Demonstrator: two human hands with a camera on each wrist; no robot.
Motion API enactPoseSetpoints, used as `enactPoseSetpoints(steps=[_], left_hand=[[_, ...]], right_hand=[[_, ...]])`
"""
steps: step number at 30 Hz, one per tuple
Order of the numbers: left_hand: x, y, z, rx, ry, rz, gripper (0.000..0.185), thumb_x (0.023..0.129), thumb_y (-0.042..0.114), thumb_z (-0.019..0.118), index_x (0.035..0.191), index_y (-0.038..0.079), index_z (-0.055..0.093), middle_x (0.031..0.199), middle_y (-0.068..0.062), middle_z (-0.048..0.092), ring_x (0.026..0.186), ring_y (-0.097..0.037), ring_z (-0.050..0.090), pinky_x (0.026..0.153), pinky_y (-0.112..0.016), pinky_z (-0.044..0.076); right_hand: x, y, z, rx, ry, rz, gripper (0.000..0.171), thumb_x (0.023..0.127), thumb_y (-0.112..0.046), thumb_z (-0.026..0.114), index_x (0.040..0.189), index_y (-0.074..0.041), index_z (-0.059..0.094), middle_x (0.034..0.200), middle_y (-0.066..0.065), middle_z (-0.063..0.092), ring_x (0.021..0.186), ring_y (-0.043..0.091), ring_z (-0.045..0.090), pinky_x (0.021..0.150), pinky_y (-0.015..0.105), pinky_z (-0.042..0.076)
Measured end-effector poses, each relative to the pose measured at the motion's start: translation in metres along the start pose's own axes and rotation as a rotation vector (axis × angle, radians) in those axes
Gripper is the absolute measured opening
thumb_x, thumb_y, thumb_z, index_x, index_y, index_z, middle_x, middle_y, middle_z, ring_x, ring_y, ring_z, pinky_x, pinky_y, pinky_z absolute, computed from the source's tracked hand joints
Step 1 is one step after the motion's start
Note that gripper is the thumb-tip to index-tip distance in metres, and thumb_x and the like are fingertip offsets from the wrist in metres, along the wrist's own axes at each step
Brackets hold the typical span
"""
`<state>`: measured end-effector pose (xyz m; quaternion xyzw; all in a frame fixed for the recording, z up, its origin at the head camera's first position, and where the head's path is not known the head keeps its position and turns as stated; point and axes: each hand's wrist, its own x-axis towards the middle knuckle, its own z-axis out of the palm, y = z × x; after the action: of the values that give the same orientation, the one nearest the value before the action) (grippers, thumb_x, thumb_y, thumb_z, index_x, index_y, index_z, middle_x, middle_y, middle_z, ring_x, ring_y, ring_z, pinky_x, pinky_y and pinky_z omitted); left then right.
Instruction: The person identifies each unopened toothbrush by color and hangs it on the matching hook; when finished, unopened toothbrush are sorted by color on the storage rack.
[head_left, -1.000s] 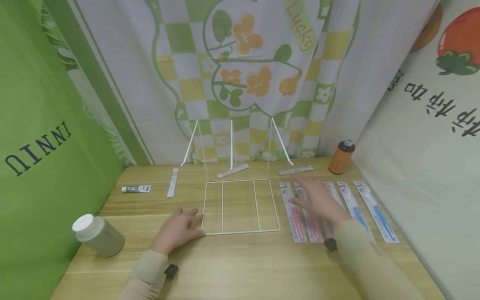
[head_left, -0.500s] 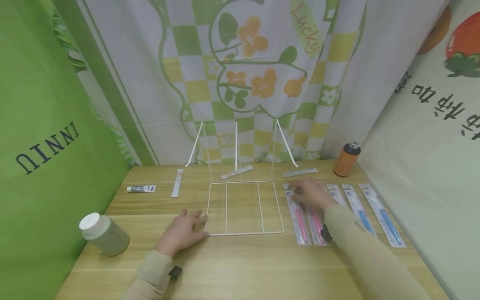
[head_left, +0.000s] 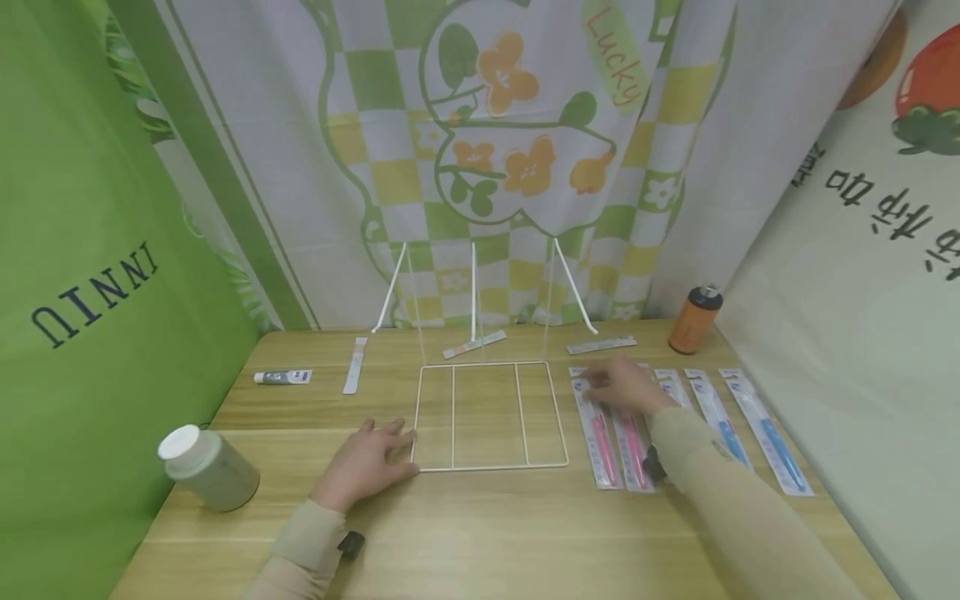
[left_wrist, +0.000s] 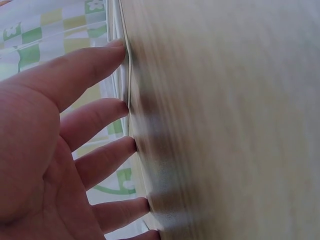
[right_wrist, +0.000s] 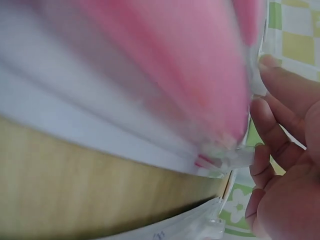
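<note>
My left hand (head_left: 367,467) lies flat on the wooden table (head_left: 480,533), its straight fingers (left_wrist: 95,65) touching the front left corner of a white wire rack (head_left: 491,467). My right hand (head_left: 622,385) rests on the far ends of two pink toothbrush packs (head_left: 603,446) to the right of the rack. In the right wrist view its fingers (right_wrist: 280,95) curl against the end of a pink pack (right_wrist: 165,75); the thumb is hidden.
Two blue toothbrush packs (head_left: 772,437) lie further right, with an orange bottle (head_left: 693,319) behind them. A white-capped jar (head_left: 208,471) and a small tube (head_left: 282,377) sit at the left. Flat strips (head_left: 355,365) and upright wire stands (head_left: 472,283) line the back, before curtains.
My right hand has moved away from me along the pink packs to their far ends and settled there. The left hand has stayed at the rack's corner.
</note>
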<state>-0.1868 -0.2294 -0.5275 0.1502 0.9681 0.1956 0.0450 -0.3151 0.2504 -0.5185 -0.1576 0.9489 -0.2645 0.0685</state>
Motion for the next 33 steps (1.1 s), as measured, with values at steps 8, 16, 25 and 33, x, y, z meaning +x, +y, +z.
enactPoseSetpoints(steps=[8,16,25,33], left_hand=[[-0.002,0.002,-0.001,-0.008,-0.011,-0.007,0.061,0.093,0.044,0.083,0.145,0.014,0.070,0.160,-0.018,0.054,0.144,-0.071,0.035,0.115,-0.082,0.031],[-0.002,0.003,-0.002,-0.007,-0.012,-0.016,0.062,0.093,0.044,0.083,0.145,0.014,0.070,0.160,-0.017,0.054,0.145,-0.069,0.035,0.116,-0.080,0.031],[-0.002,0.003,-0.002,-0.012,-0.016,-0.025,0.062,0.093,0.044,0.083,0.145,0.014,0.069,0.160,-0.017,0.054,0.146,-0.069,0.034,0.116,-0.081,0.030],[-0.001,0.002,-0.001,-0.025,-0.023,-0.029,0.062,0.093,0.044,0.083,0.146,0.014,0.069,0.161,-0.017,0.053,0.147,-0.069,0.032,0.115,-0.082,0.029]], right_hand=[[-0.012,-0.010,-0.007,0.078,0.138,-0.055,0.044,0.098,-0.028,0.081,0.137,-0.008,0.073,0.136,0.017,0.072,0.124,0.042,0.067,0.106,0.065,0.053],[-0.032,-0.033,-0.015,0.169,0.286,-0.088,0.044,0.099,-0.022,0.081,0.139,-0.007,0.070,0.143,0.022,0.067,0.110,0.041,0.075,0.096,0.059,0.061],[-0.057,-0.080,-0.018,0.273,0.504,-0.215,0.044,0.090,-0.008,0.088,0.133,-0.010,0.075,0.134,0.017,0.069,0.096,0.033,0.078,0.077,0.039,0.068],[-0.069,-0.130,-0.016,0.299,0.693,-0.538,0.045,0.080,0.004,0.093,0.122,-0.003,0.078,0.123,0.015,0.073,0.085,0.027,0.077,0.072,0.037,0.068]])
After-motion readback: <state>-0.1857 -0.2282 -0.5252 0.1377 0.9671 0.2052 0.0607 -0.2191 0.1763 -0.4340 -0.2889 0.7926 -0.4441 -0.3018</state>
